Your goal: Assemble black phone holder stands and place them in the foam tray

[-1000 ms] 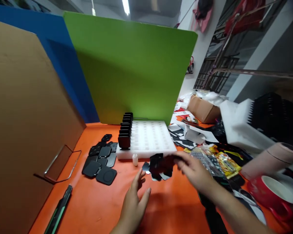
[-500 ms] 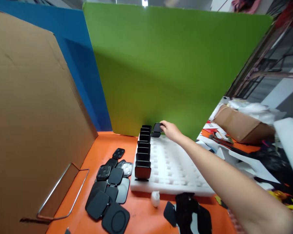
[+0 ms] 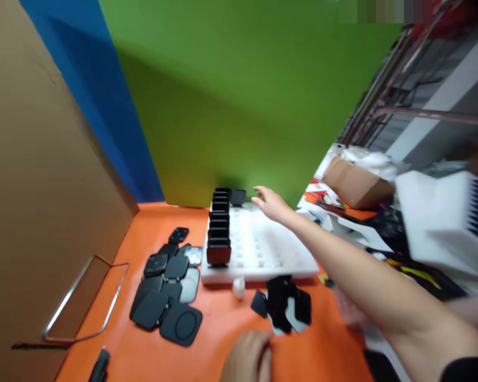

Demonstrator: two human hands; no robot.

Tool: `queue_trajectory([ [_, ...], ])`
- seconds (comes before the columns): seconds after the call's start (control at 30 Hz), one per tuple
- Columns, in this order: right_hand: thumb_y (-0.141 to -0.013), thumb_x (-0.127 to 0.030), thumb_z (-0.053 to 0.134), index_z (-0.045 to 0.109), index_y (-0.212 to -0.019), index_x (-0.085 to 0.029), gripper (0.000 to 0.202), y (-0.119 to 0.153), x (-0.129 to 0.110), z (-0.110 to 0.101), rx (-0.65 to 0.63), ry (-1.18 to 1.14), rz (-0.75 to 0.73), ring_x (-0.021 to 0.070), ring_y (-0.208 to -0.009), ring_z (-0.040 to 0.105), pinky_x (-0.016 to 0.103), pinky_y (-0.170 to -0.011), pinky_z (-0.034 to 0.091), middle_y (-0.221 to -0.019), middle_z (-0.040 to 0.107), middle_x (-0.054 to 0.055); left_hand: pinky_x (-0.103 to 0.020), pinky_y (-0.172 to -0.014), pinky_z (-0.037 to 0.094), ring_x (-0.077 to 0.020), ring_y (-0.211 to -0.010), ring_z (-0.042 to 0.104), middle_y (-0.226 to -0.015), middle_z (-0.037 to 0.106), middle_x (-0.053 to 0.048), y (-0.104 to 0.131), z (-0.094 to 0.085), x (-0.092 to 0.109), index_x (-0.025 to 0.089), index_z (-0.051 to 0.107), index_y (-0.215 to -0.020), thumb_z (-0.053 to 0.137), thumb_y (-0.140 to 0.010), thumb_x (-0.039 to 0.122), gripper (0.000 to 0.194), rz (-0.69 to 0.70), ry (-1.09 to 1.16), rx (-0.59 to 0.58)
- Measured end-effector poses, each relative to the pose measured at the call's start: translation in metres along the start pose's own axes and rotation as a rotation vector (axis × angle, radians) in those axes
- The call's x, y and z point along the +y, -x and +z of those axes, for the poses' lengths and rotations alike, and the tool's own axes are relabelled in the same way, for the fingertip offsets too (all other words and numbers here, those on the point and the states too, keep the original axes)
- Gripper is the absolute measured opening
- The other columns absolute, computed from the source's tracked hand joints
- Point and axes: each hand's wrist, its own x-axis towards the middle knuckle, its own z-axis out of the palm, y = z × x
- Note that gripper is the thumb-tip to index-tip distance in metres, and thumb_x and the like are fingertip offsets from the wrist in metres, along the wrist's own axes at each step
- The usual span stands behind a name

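My right hand [image 3: 271,203] hovers over the far part of a white foam tray [image 3: 258,275], its thumb and fingers apart and nothing between them. Just left of it a black square piece [image 3: 238,197] stands in the foam, beside a row of several upright black pieces [image 3: 219,228] along the left side. At the bottom edge, my left hand [image 3: 248,358] is low over the orange table, fingers bent; whether it holds anything is hidden. Ahead of it lie dark pieces [image 3: 284,302] and a small white object [image 3: 238,288].
Several folded black pieces [image 3: 177,267] lie left of the foam on the orange table [image 3: 175,215]. A bent wire frame [image 3: 117,297] leans near the cardboard wall [image 3: 32,159]. A green panel [image 3: 223,95] rises behind. A cardboard box [image 3: 352,183] and clutter fill the right.
My right hand has let go of the black piece, which now stands in the foam, and has drawn off to its right. My left hand has come in at the bottom. The view has shifted.
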Motion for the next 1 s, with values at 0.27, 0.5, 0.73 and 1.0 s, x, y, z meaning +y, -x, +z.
queue_trajectory([
  [0.27,-0.082,-0.044,0.043,0.063,-0.082,-0.022,0.029,0.333,0.046,-0.082,-0.440,0.136,0.348,0.0198,-0.074,0.059,0.029,-0.067,0.041,-0.080,0.064,0.004,-0.038,-0.084,0.045,-0.0208,-0.098,0.054,-0.105,0.060,-0.005,0.003,-0.011,0.017,0.023,0.053,-0.106,0.037,-0.087,0.024,0.025,0.047,0.056,-0.111],
  [0.5,-0.067,-0.058,0.053,0.052,-0.102,-0.017,0.054,0.448,0.094,-0.008,-0.152,0.291,0.860,0.0287,-0.099,0.054,0.036,-0.075,0.042,-0.107,0.054,0.012,-0.036,-0.085,0.045,-0.0194,-0.099,0.054,-0.105,0.058,-0.004,0.025,0.005,0.061,0.024,0.053,-0.105,0.038,-0.085,0.021,0.025,0.196,0.028,-0.223],
  [0.73,-0.078,-0.036,0.050,0.055,-0.083,-0.021,0.017,0.430,0.054,-0.005,-0.171,-0.122,0.538,0.0205,-0.083,0.058,0.029,-0.072,0.041,-0.085,0.062,0.004,-0.048,-0.101,0.030,-0.0275,-0.127,0.029,-0.142,0.027,-0.009,0.041,0.011,0.082,0.028,0.033,-0.131,0.057,-0.073,0.018,0.064,0.317,-0.119,-0.238],
  [1.0,-0.082,-0.032,0.049,0.060,-0.081,-0.021,0.016,0.356,-0.011,-0.034,-0.259,-0.597,0.193,0.0183,-0.076,0.058,0.027,-0.069,0.045,-0.078,0.063,0.002,-0.021,-0.061,0.048,-0.0142,-0.067,0.062,-0.075,0.068,0.001,0.047,-0.031,0.078,0.021,0.063,-0.082,0.049,-0.082,0.025,0.015,0.117,0.084,-0.362],
])
